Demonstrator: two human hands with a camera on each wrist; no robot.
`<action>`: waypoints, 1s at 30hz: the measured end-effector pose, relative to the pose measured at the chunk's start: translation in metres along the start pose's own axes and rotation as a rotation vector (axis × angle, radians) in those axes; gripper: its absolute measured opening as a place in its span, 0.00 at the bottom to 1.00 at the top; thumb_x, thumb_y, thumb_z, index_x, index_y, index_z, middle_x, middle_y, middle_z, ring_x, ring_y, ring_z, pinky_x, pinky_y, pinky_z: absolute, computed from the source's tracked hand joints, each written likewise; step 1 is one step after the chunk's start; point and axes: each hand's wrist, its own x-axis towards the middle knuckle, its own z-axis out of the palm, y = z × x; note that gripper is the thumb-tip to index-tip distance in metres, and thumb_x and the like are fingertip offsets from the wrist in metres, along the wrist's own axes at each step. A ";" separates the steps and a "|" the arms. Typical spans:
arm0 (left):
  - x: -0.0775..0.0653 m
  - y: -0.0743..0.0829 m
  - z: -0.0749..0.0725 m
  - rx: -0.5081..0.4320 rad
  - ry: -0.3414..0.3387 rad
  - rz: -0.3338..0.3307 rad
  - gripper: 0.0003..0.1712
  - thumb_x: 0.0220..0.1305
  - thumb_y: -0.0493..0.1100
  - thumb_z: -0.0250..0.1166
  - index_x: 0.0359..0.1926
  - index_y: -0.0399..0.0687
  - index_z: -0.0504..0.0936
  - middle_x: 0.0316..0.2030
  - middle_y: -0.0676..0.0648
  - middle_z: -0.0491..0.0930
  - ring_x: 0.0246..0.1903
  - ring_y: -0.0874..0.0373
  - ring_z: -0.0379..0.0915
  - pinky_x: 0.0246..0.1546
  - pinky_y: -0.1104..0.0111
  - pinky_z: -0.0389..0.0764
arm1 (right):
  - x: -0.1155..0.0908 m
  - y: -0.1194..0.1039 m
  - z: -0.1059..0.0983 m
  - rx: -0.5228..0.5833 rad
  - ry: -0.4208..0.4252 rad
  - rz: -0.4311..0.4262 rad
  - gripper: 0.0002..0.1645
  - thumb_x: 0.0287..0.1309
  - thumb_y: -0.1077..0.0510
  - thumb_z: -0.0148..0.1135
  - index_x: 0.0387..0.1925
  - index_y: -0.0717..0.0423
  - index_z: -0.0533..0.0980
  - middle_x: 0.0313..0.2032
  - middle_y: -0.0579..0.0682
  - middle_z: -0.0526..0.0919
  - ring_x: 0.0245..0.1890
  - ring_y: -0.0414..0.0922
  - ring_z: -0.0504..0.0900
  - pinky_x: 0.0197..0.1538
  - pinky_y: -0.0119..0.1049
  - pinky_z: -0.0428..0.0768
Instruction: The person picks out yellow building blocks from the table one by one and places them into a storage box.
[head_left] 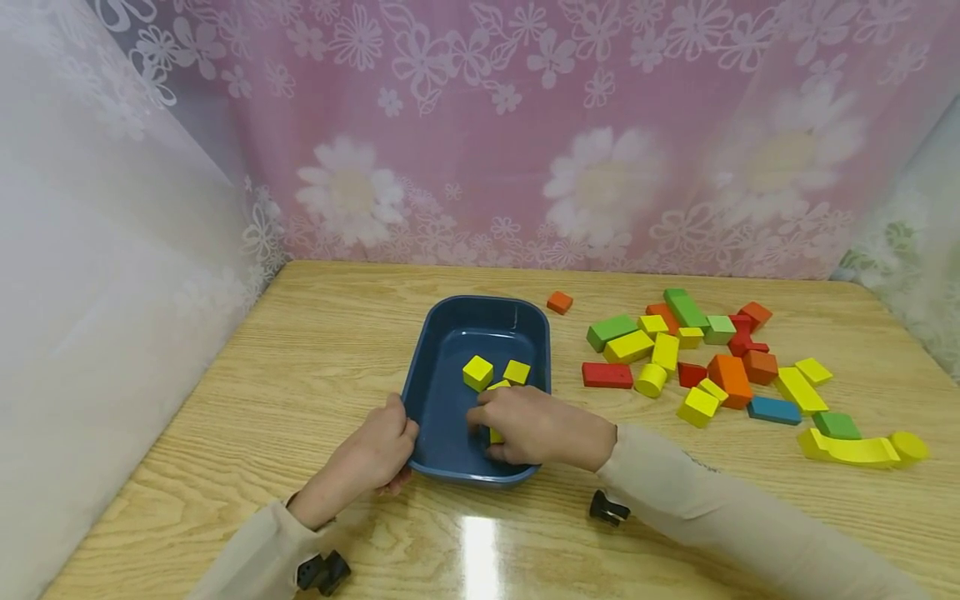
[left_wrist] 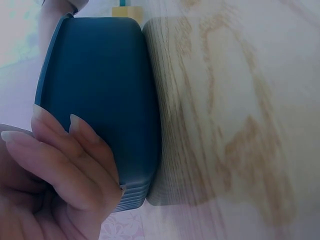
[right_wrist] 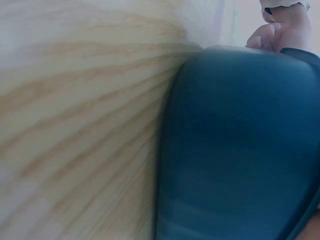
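A dark blue plastic tray (head_left: 450, 392) stands on the table, several yellow blocks (head_left: 477, 373) lying in its near half. At its near left side my left hand (head_left: 382, 446) grips the rim, fingers against the outer wall, as the left wrist view also shows. My right hand (head_left: 521, 423) reaches over the right rim into the tray, fingers curled down around a yellow block (head_left: 496, 436) that is mostly hidden by the hand. Another yellow block (head_left: 499, 385) sits just beyond the knuckles, partly covered. In the right wrist view the tray's outer wall (right_wrist: 240, 140) hides those fingers.
Right of the tray lies a loose spread of wooden blocks: green (head_left: 611, 332), red (head_left: 607, 375), orange (head_left: 729, 382), blue (head_left: 774, 410) and yellow (head_left: 697, 407). One orange block (head_left: 559, 302) sits apart near the tray's far right corner. A flowered curtain (head_left: 480, 167) hangs behind the table.
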 end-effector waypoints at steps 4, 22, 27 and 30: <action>0.000 0.000 0.000 0.002 0.000 0.002 0.26 0.71 0.39 0.38 0.59 0.18 0.49 0.06 0.46 0.71 0.02 0.60 0.62 0.03 0.71 0.66 | -0.001 0.000 0.000 0.003 0.010 -0.002 0.18 0.48 0.51 0.68 0.43 0.51 0.80 0.35 0.48 0.80 0.29 0.38 0.75 0.35 0.34 0.81; -0.003 0.004 0.000 -0.008 -0.009 -0.029 0.25 0.71 0.38 0.37 0.60 0.19 0.49 0.06 0.46 0.69 0.03 0.59 0.60 0.04 0.72 0.64 | -0.117 0.071 -0.007 0.005 0.674 0.095 0.13 0.40 0.60 0.72 0.33 0.56 0.81 0.37 0.51 0.80 0.40 0.45 0.74 0.38 0.46 0.80; -0.004 0.003 -0.001 -0.008 -0.010 -0.037 0.26 0.71 0.38 0.37 0.61 0.19 0.47 0.07 0.45 0.69 0.03 0.59 0.61 0.04 0.72 0.64 | -0.193 0.107 -0.003 -0.087 0.665 0.281 0.19 0.30 0.65 0.75 0.32 0.58 0.80 0.33 0.53 0.82 0.34 0.52 0.78 0.31 0.52 0.80; -0.003 0.002 -0.001 0.005 -0.002 -0.034 0.25 0.71 0.38 0.38 0.59 0.19 0.50 0.07 0.45 0.70 0.03 0.59 0.62 0.04 0.72 0.65 | -0.238 0.124 0.001 -0.114 0.573 0.490 0.19 0.33 0.65 0.73 0.34 0.63 0.80 0.32 0.63 0.83 0.31 0.59 0.78 0.27 0.55 0.78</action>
